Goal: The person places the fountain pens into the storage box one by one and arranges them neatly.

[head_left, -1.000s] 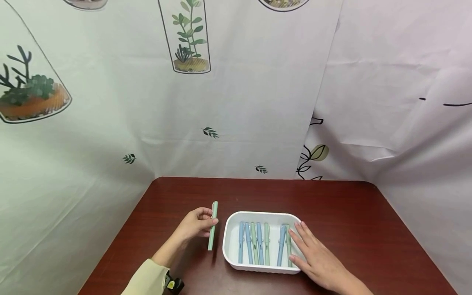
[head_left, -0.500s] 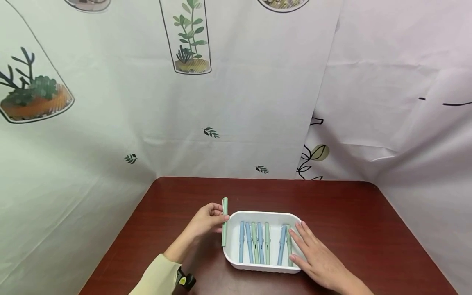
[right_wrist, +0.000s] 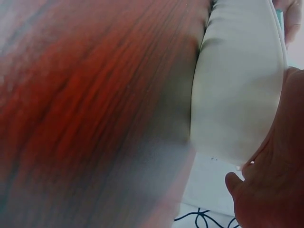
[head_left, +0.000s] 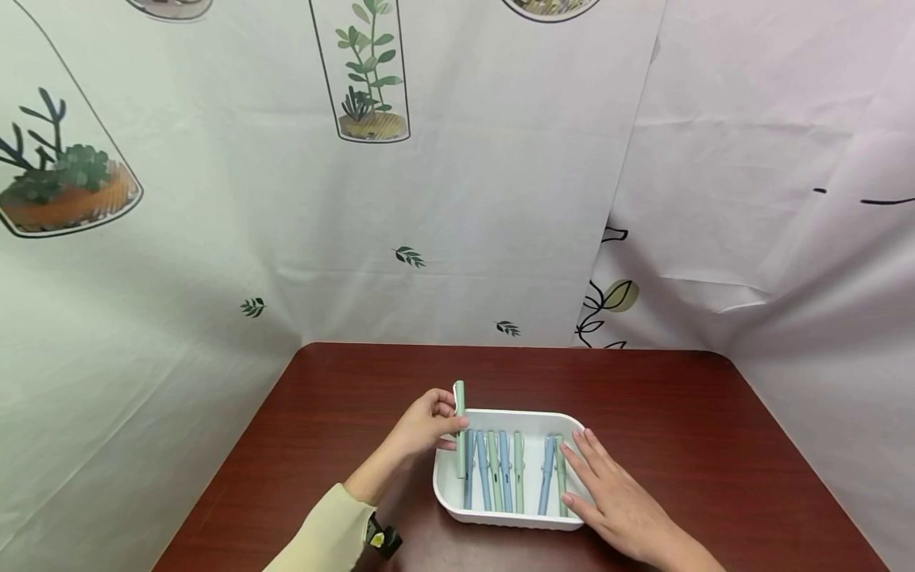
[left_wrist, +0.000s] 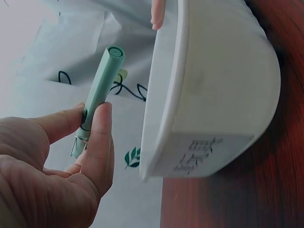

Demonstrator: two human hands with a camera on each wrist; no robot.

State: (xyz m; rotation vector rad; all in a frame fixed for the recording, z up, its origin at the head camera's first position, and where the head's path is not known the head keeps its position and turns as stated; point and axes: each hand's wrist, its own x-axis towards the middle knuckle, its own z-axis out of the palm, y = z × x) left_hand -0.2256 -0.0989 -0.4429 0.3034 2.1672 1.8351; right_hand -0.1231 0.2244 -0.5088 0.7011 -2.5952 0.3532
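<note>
My left hand [head_left: 427, 425] pinches a light green pen [head_left: 461, 459] between thumb and fingers, over the left end of a white plastic tray [head_left: 525, 520]. In the left wrist view the pen [left_wrist: 100, 85] tilts, its clip end down among the fingers, beside the tray's outer wall [left_wrist: 218, 80]. Inside the tray lie several blue and green pens, with a blue pen [head_left: 468, 488] leftmost, partly behind the held one. A gap separates that group from a blue pen [head_left: 546, 477] and a green pen [head_left: 561, 485] at the right. My right hand [head_left: 618, 504] rests on the tray's right rim, fingers straight.
The tray stands on a dark red-brown wooden table [head_left: 357, 373]. A white cloth [head_left: 486, 199] printed with plants hangs behind and around it. A black band with a small device [head_left: 384, 538] sits on the left wrist, below a pale yellow sleeve [head_left: 322, 528].
My left hand has carried the green pen rightward, from beside the tray to over its left end. The right hand, the tray and the pens in it have stayed in place.
</note>
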